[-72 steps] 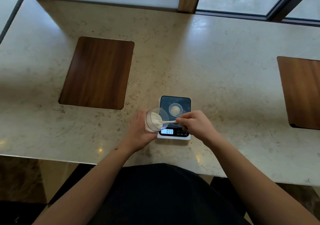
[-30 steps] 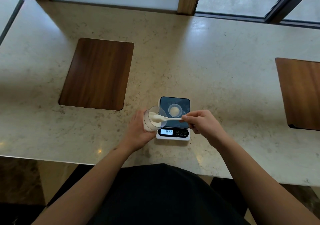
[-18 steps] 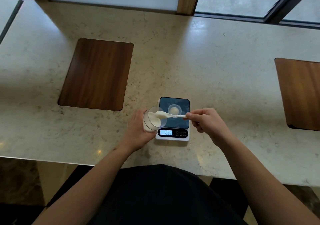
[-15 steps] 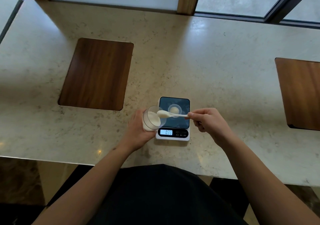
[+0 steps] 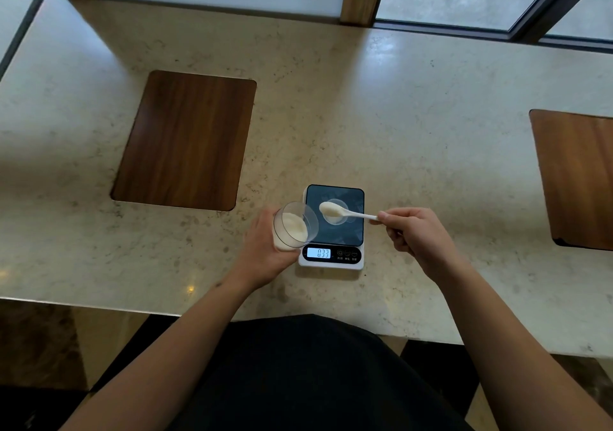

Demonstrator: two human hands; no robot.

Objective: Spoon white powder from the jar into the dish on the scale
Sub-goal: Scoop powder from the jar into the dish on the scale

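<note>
So the spoon (image 5: pixel 345 212) is loaded, with a little heap of white powder (image 5: pixel 328 209) in its bowl, and it's sitting right over the dish (image 5: pixel 338 220), level, handle pointing off to the right. That small clear dish is on the dark plate of the scale (image 5: pixel 333 228), roughly in the middle, and there's some powder in it but the spoon covers part of it so I can't say how much. The display (image 5: pixel 319 253) at the front of the scale reads 033, or maybe 0.33, can't make out a dot.

My right hand (image 5: pixel 413 233) has the very end of the handle pinched between thumb and index finger, other fingers curled in underneath. It's off the right edge of the scale.

My left hand (image 5: pixel 265 248) is wrapped around the jar (image 5: pixel 293 226), fingers closed on its side and bottom. I've got the jar tipped over toward the scale, mouth facing right and up, just beside the scale's left edge. Powder is piled in its lower side.

All of that is near the front of a pale stone counter (image 5: pixel 414 115). A wood panel (image 5: pixel 185 140) is set into it off to the left, well apart from the scale, and another one (image 5: pixel 577 178) is way over at the right edge.
</note>
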